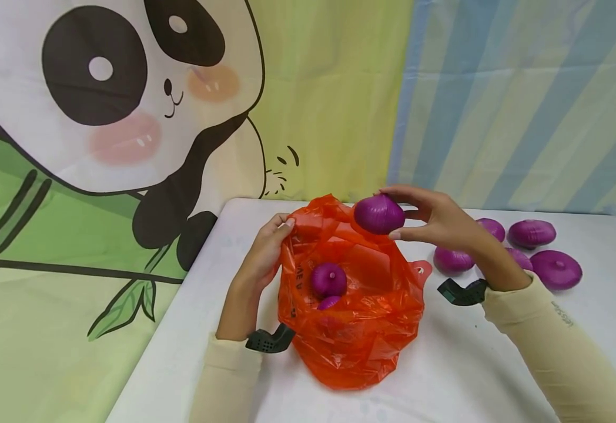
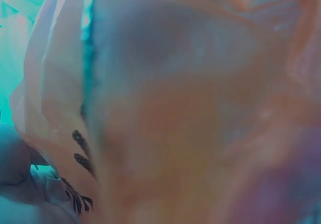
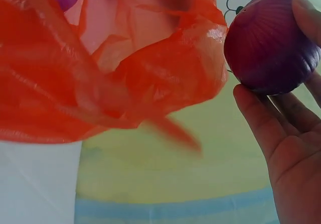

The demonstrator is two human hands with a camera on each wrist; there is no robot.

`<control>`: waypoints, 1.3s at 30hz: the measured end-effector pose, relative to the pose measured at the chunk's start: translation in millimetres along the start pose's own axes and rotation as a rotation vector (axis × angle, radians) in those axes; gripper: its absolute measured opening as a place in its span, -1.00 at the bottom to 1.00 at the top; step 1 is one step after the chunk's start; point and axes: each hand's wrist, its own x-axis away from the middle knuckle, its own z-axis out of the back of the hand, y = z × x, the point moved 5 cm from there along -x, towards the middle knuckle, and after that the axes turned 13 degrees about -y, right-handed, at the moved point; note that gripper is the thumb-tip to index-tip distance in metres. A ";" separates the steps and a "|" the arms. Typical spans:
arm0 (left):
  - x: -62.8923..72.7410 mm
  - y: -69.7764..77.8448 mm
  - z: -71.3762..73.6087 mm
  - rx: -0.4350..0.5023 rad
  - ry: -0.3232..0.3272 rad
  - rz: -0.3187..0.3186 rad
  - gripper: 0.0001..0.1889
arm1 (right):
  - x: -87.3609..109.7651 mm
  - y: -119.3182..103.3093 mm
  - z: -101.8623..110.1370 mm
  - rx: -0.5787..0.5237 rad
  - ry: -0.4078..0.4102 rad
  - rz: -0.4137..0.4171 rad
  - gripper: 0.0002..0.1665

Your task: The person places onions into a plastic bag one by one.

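Observation:
A thin red plastic bag (image 1: 361, 346) stands with its mouth spread on the white table. My left hand (image 1: 265, 252) pinches the left side of its rim. Inside lie a purple onion (image 1: 329, 279) and part of another below it. Above the right of the bag's mouth, my right hand (image 1: 435, 217) holds a purple onion (image 1: 379, 214) between thumb and fingers. In the right wrist view that onion (image 3: 271, 43) is apart from the table, beside the bag (image 3: 165, 68). The left wrist view is mostly covered by blurred bag plastic (image 2: 165, 108).
Several more purple onions (image 1: 556, 270) lie in a group on the white table (image 1: 472, 364), right of the bag and behind my right forearm. Behind the table hangs a cloth backdrop (image 1: 334, 100) with a panda picture and blue stripes.

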 end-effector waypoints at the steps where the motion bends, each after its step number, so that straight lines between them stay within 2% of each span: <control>1: -0.2 0.0 -0.4 0.002 -0.003 0.001 -0.82 | -2.7 1.0 -0.8 -0.015 -0.002 0.004 -0.12; 9: -0.7 0.4 -2.0 0.006 0.003 0.006 -0.81 | -26.6 4.9 -11.0 -0.162 -0.097 0.082 -0.16; 16: -2.4 -0.9 0.0 0.002 0.009 -0.011 -0.82 | -43.9 8.3 -23.1 -0.273 -0.216 0.055 -0.17; 21: -3.1 -1.9 2.2 0.021 0.040 -0.011 -0.83 | -53.9 7.1 -31.7 -0.291 -0.274 0.070 -0.19; 26: -3.7 -1.5 2.6 0.044 0.049 -0.020 -0.82 | -63.0 7.7 -47.7 -0.295 -0.385 0.039 -0.20; 32: -3.5 -1.8 1.6 0.027 0.024 -0.007 -0.80 | -70.8 9.7 -72.9 -0.122 -0.544 -0.044 -0.19; 35: -3.3 -1.4 1.7 0.023 0.023 -0.010 -0.79 | -75.0 10.8 -82.8 -0.063 -0.568 -0.029 -0.21; 39: -3.8 -1.8 1.7 0.025 0.028 -0.007 -0.79 | -80.7 17.1 -97.1 -0.091 -0.581 0.004 -0.21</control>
